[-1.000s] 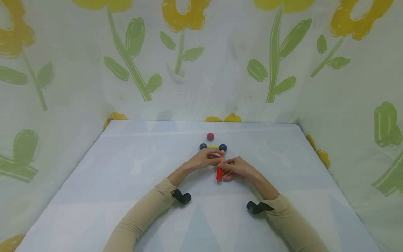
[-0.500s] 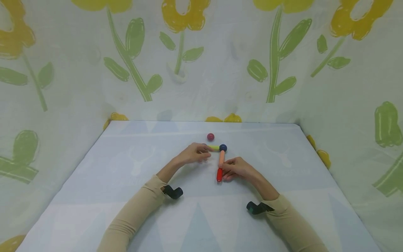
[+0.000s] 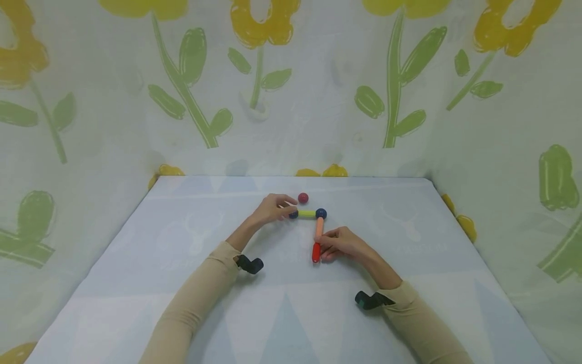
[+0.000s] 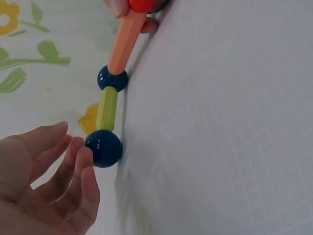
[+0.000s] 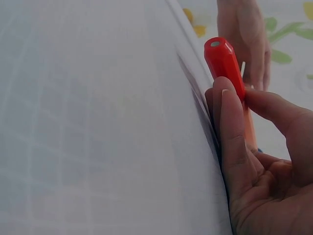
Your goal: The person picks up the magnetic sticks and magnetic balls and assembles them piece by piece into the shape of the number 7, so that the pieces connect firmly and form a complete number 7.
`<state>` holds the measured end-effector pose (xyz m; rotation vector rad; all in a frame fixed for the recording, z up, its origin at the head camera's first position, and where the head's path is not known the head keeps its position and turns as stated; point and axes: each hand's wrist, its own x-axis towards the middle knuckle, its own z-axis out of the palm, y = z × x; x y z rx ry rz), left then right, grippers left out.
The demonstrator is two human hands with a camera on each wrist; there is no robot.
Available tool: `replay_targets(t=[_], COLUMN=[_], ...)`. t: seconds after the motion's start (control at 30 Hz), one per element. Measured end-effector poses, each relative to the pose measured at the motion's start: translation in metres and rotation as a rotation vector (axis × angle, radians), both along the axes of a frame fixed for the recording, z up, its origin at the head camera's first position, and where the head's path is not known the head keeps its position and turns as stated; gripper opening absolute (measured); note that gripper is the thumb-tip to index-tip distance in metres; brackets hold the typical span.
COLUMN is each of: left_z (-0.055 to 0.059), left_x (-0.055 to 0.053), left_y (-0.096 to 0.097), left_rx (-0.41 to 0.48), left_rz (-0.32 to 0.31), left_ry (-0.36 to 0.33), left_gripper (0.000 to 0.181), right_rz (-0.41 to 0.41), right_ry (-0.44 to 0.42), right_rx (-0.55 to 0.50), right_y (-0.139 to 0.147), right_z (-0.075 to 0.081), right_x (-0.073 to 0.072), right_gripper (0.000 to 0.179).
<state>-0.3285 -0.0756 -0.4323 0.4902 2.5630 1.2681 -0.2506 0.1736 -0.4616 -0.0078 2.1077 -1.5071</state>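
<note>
My right hand (image 3: 342, 242) pinches a red ribbed rod (image 5: 225, 63) between thumb and fingers. The rod's far end meets an orange rod (image 4: 128, 41), which runs up to a dark blue ball (image 3: 321, 213). From that ball a short yellow-green rod (image 3: 306, 214) leads left to a second dark blue ball (image 4: 104, 148). My left hand (image 3: 274, 208) is at this second ball, with loosely bent fingers. In the left wrist view its fingertips lie right at the ball's side, while the thumb stands apart.
A dark red ball (image 3: 303, 197) lies just behind the yellow-green rod. The pale table (image 3: 182, 283) meets a flower-printed cloth (image 3: 318, 111) at its back edge and along both sides.
My left hand has let go of the area around the orange rod and moved left and back to the left blue ball. My right hand has stayed on the red rod.
</note>
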Motion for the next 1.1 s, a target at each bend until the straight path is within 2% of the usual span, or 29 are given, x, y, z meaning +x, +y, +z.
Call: replay_targets(t=[0.2,0.37,0.67,0.9,1.1], left_z=[0.001,-0.001,-0.012,-0.013,-0.015], left_x=[-0.008,-0.016,-0.034,-0.039,-0.044], left_y=[0.002,0.008,0.02,0.023,0.028], left_rx=[-0.03,-0.031,-0.026,-0.005,-0.003], left_rz=[0.123,0.171,0.181,0.165,0.132], left_ry=[0.006,0.001,-0.052,-0.068,-0.058], left_gripper=[0.03,0.031,0.044,0.055,0.054], right_rz=[0.003,0.005,0.004,0.001,0.002], right_ry=[-0.001,0.007,0.0,0.003,0.007], right_rx=[-0.002,0.003,0.009,0.037,0.041], right_y=[0.0,0.0,0.0,-0.001,0.0], right_z=[0.001,0.001,-0.001,-0.001,0.0], right_x=[0.001,0.0,0.0,-0.001,-0.001], right_gripper=[0.048,0.047,0.049,0.051,0.054])
